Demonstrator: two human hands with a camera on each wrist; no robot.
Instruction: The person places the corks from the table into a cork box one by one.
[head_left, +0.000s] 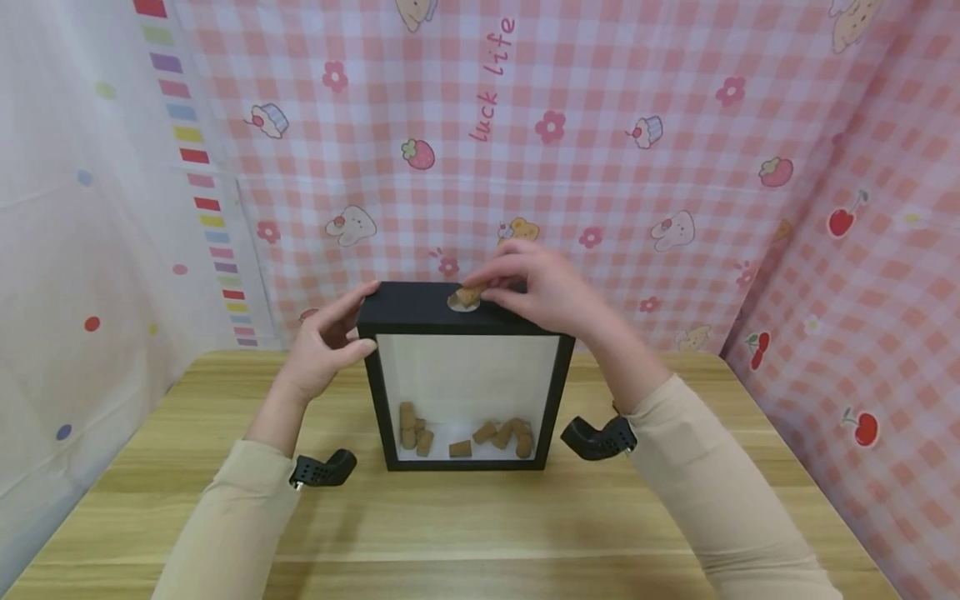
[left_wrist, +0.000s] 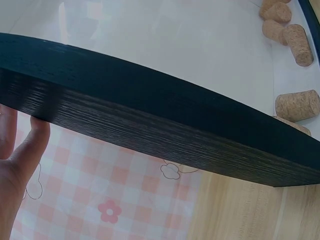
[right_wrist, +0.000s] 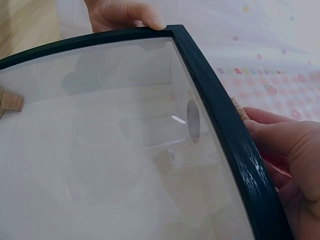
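A black-framed shadow box (head_left: 470,327) with a clear front stands upright on the table. Several corks (head_left: 461,449) lie along its bottom inside. In its top side is a round hole (head_left: 463,305). My right hand (head_left: 543,287) pinches a cork (head_left: 470,295) between thumb and fingers at this hole; the right wrist view shows the cork (right_wrist: 239,108) just above the frame edge. My left hand (head_left: 322,346) grips the box's upper left corner, thumb on the front edge and fingers at the top. In the left wrist view its fingers (left_wrist: 37,135) touch the black side.
The wooden table (head_left: 465,533) spreads out around the box. Behind it hangs a pink checked curtain (head_left: 600,183), with a white dotted one (head_left: 82,250) at the left. A black wrist camera (head_left: 326,468) is strapped to each forearm.
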